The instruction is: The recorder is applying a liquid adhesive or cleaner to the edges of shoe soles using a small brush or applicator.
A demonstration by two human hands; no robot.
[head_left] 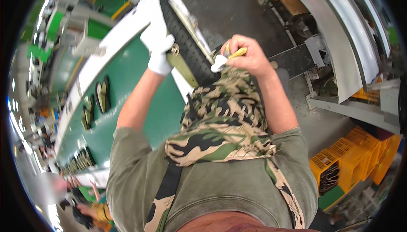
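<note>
Left hand: the left hand [159,56], white-gloved, is sitting at the gold buckle [175,48] of the sandal; glove is blending into the white table edge [112,34], fingers hard to separate, so cannot tell how firmly it is grasping.
Right hand: the bare right hand [250,58] is pinching a yellow item [238,53] between thumb and fingers; palm side is hiding most of it, kind unclear.
White piece: a small white piece [219,63] is showing just below those fingertips; cannot tell if it is joined to the yellow item.
Sandal: the sandal [182,32] is slanting between the hands, black dotted surface showing, olive strap [185,65] lying along its left; near end is disappearing behind the camouflage apron [220,121].
Table: green top [157,113] is running down the left, bending with the lens.
Floor: grey floor [292,90] is stretching along the right.
On table: two more sandals [101,95] are lying further left; a row of shoes [78,160] is crowding the far part, details too small.
Right side: pale curved panels [339,32] are filling the upper corner; yellow crates [339,160] are standing lower, one holding dark pieces [329,178].
Lower left: another person's arm [87,211] is reaching in; face is blurred, rim is cutting the body off.
</note>
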